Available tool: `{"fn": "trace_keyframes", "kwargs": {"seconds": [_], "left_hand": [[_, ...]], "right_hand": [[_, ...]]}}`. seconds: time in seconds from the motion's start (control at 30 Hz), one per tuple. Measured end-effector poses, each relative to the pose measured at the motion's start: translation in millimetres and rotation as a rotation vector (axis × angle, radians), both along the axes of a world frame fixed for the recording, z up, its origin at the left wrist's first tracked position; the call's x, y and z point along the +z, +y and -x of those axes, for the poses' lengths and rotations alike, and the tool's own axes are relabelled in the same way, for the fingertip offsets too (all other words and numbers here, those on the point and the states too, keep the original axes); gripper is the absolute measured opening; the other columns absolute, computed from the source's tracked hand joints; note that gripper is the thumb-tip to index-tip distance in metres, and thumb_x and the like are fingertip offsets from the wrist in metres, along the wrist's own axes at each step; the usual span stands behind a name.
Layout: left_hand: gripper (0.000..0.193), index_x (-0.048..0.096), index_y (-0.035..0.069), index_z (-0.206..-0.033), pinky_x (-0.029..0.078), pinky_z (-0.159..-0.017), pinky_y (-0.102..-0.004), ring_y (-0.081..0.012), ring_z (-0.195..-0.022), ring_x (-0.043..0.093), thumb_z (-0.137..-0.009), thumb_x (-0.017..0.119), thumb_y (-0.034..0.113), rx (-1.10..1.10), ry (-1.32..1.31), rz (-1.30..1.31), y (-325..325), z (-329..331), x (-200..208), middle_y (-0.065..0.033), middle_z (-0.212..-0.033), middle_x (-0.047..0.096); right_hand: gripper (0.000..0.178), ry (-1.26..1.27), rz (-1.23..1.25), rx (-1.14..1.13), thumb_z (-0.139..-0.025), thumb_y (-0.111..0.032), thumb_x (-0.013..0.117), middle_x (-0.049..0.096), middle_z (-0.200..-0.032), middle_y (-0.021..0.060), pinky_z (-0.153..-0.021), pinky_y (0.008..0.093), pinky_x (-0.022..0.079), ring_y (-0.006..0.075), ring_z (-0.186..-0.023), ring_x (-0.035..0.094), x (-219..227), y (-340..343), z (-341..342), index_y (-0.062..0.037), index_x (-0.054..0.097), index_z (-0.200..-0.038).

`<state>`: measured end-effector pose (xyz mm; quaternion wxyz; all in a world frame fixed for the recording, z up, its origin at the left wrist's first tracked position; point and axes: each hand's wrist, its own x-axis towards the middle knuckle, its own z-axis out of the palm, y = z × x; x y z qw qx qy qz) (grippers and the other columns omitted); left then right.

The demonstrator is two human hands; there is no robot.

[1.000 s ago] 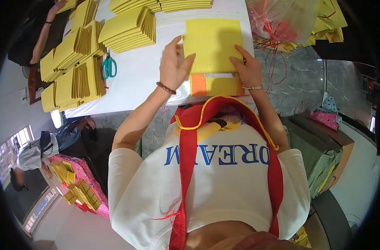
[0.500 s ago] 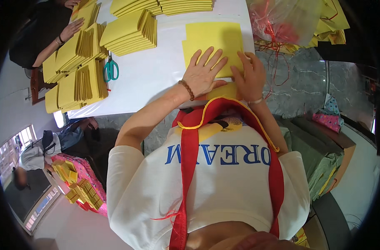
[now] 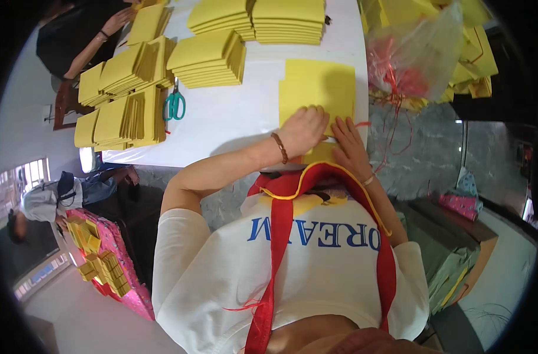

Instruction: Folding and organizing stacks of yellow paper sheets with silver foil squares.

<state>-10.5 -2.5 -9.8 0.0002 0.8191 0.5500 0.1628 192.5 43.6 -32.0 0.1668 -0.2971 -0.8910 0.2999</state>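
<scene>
A yellow paper stack lies at the table's near right, its sheets slightly offset. My left hand rests on its near edge, fingers curled in; whatever they hold is hidden underneath. Beside it my right hand lies with fingers stretched out over the paper's near right corner. A thin red strip pokes out past the right fingertips. Between my wrists and the apron, another bit of yellow paper shows near the table edge.
Folded yellow paper bundles fill the left and far table. Teal-handled scissors lie beside them. A co-worker's hand is at the far left. A clear plastic bag with red strings hangs at the right edge.
My left hand has gone from flat and spread to curled. My right fingers have straightened and come down on the paper. The red strip now shows at the right. The whole view has shifted.
</scene>
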Motion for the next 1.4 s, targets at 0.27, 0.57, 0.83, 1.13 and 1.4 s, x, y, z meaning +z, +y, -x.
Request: {"fn": "trace_keyframes", "kwargs": {"seconds": [0.27,0.57,0.83,1.13,1.4], "left_hand": [[0.037,0.058,0.000,-0.108,0.048,-0.068,-0.0359,-0.0273,-0.083,0.056,-0.072,0.054,0.011,-0.004,-0.049,0.080,16,17,23,-0.0119,-0.091,0.059],[0.042,0.062,0.018,-0.110,0.044,-0.077,-0.0379,-0.0258,-0.091,0.059,-0.072,0.057,0.000,0.280,-0.176,-0.383,23,201,90,-0.0060,-0.103,0.065],[0.048,0.053,0.023,-0.122,0.037,-0.087,-0.0404,-0.0216,-0.104,0.054,-0.078,0.055,0.004,0.490,0.239,-0.126,4,291,17,0.0005,-0.114,0.060],[0.055,0.045,0.021,-0.128,0.035,-0.091,-0.0431,-0.0245,-0.114,0.046,-0.078,0.050,0.000,0.433,0.212,0.086,-1,288,12,-0.0046,-0.126,0.051],[0.061,0.042,0.021,-0.128,0.030,-0.096,-0.0463,-0.0282,-0.121,0.037,-0.072,0.054,0.000,0.522,0.150,-0.019,-11,269,-32,-0.0053,-0.131,0.041]], "right_hand": [[0.039,0.626,0.634,-0.337,-0.097,-0.021,0.037,0.051,-0.126,0.0124,-0.101,0.0345,0.033,0.0214,-0.118,0.047,22,15,-2,0.0038,0.046,-0.126],[0.033,0.546,0.607,-0.479,-0.096,-0.021,0.041,0.058,-0.115,0.0098,-0.091,0.0308,0.041,0.0186,-0.105,0.055,7,12,-15,-0.0013,0.054,-0.119],[0.031,0.532,0.587,-0.463,-0.095,-0.025,0.047,0.062,-0.110,0.0070,-0.083,0.0282,0.043,0.0151,-0.100,0.057,-7,9,-13,-0.0039,0.059,-0.114],[0.026,0.565,0.603,-0.460,-0.094,-0.013,0.046,0.060,-0.110,0.0101,-0.089,0.0276,0.042,0.0158,-0.103,0.056,-19,13,-12,0.0026,0.056,-0.113],[0.021,0.579,0.518,-0.458,-0.092,-0.010,0.050,0.058,-0.100,0.0041,-0.077,0.0223,0.041,0.0107,-0.088,0.053,-23,14,-8,-0.0003,0.059,-0.108]]}}
